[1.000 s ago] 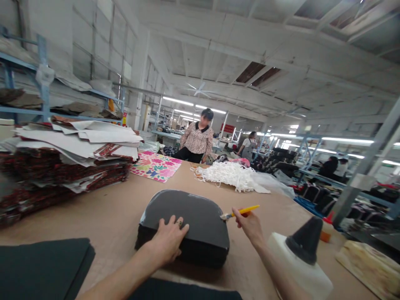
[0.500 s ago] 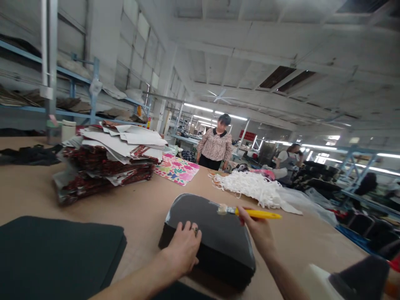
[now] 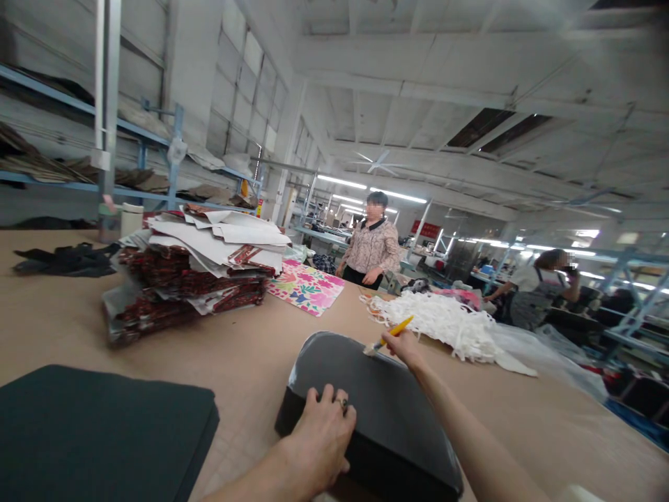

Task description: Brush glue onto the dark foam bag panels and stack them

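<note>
A thick black stack with a rounded outline (image 3: 387, 411) lies on the brown table (image 3: 251, 390). My left hand (image 3: 325, 432) rests on its near edge, fingers apart on the top face and a ring on one finger. In my right hand (image 3: 401, 346) is a brush with a yellow handle (image 3: 400, 326); its pale bristles touch the top of the stack near the far edge. A whitish smear shows along the stack's far left rim.
Dark green sheets (image 3: 99, 432) lie at the left. Behind them stands a pile of white and red pieces (image 3: 209, 258), beside a floral sheet (image 3: 308, 286). White strips (image 3: 444, 321) lie at the back right. Two people (image 3: 371, 244) are beyond the table.
The brush has swung from pointing right to pointing up and away, my right hand moving farther back. The view has shifted slightly. The person at the right now leans with an arm out.
</note>
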Demonstrator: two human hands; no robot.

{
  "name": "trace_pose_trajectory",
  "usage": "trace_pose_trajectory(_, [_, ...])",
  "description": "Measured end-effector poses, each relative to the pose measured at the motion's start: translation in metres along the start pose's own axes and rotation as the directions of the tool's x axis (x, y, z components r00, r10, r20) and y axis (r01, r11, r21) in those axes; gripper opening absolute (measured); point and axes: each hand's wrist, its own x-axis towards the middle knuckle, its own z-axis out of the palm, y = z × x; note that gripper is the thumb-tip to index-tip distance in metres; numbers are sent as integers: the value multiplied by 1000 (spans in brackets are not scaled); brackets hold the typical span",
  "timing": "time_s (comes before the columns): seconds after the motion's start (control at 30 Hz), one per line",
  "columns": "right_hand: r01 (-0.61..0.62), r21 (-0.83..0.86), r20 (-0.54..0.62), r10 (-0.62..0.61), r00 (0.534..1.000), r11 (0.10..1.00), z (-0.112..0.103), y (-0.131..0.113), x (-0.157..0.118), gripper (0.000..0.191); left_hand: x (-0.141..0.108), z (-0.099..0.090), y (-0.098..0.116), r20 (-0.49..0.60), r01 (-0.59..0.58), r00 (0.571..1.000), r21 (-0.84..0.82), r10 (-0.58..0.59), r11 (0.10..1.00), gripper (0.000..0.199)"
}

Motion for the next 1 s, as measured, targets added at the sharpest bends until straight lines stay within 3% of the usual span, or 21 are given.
trace_pose_trajectory(0.07, [-9,-16,-54,8,999,1000,-15,-1,-13,21,-1,-4,-7,-4,-27,1000,-44,27,999,52])
trace_pose_trajectory(0.17, [86,54,-32,-84,996,995,-15,-16,-40,23,0,-18,-42,-120,-84,992,-341,45,936,29])
trace_pose_trajectory(0.23, [179,156,65,-191,979,971,2,-32,-61,24,4,-25,-77,-280,-13,950,-468,-135,884,34])
trace_pose_trajectory(0.3, [237,265,184,-290,939,935,25,-48,-82,25,8,-26,-107,-287,43,936,-475,-201,879,43])
trace_pose_trajectory(0.37, [256,342,273,-356,894,904,46,-61,-98,28,11,-19,-126,-235,58,953,-479,-191,876,47])
trace_pose_trajectory(0.47, [262,380,330,-394,858,887,62,-68,-111,31,16,-2,-132,-175,65,970,-477,-168,876,47])
trace_pose_trajectory(0.53, [266,358,336,-389,858,895,58,-62,-116,30,18,8,-130,-174,74,969,-475,-176,877,49])
trace_pose_trajectory(0.67, [249,258,305,-323,896,934,18,-30,-129,24,22,18,-131,-183,89,963,-473,-197,877,51])
trace_pose_trajectory(0.87, [96,86,110,-105,988,992,-96,45,-174,22,25,19,-135,-157,98,967,-495,-200,864,41])
trace_pose_trajectory(0.93, [36,44,-1,-36,999,998,-130,57,-186,21,27,17,-136,-144,86,972,-521,-186,849,29])
trace_pose_trajectory(1.0, [-8,16,-89,10,996,1000,-144,54,-191,23,29,13,-136,-125,66,979,-555,-161,829,24])
